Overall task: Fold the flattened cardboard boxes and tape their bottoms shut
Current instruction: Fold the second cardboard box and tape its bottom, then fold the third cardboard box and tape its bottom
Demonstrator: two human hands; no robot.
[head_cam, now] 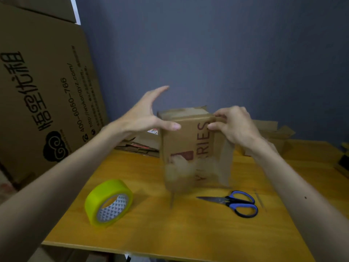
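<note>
Bearing "RIES" txt: cardbd box (183, 142)

Wooden desk (188, 233) carrying tape, scissors and cardboard.
Yellow tape roll (108, 202) is standing on its rim at near left; blue-handled scissors (234, 203) are lying closed at right, blades pointing left. Flattened cardboard stack (139, 146) is resting at back left, loose cardboard (273, 135) at back right.

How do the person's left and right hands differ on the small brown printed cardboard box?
The left hand is spread, fingers straight, its thumb against the small brown cardboard box; the right hand is curled, pinching the top edge. The left hand sits at the box's left corner, the right hand at its right corner. Both are at the box's top.
</note>
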